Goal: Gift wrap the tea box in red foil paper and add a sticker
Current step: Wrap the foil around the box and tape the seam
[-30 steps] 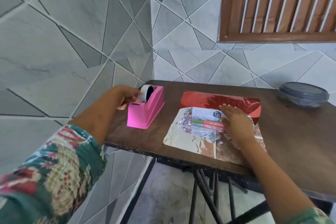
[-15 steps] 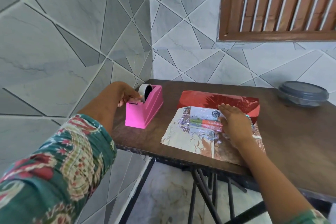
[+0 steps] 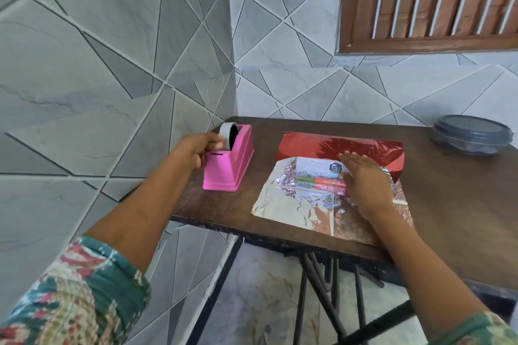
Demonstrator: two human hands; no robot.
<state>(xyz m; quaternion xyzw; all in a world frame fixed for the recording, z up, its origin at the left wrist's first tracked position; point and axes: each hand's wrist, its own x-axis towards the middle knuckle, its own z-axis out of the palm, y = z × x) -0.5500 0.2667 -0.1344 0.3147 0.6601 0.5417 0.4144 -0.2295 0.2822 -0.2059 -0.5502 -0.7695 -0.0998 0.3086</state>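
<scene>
The tea box (image 3: 316,178) lies on the foil paper (image 3: 297,204), which shows its silver side near me and its red side folded up behind the box. My right hand (image 3: 364,179) presses flat on the box's right half, fingers together. A pink tape dispenser (image 3: 228,161) with a grey tape roll (image 3: 228,134) stands at the table's left edge. My left hand (image 3: 196,148) is at the dispenser's near end, fingers pinched at the tape by the roll.
The brown wooden table (image 3: 448,204) stands in a tiled corner, the wall close on the left. A grey lidded round container (image 3: 472,134) sits at the back right. A louvred wooden window is above. Black metal legs show under the table.
My left hand has shifted slightly up along the dispenser toward the tape roll. My right hand stays pressed on the box.
</scene>
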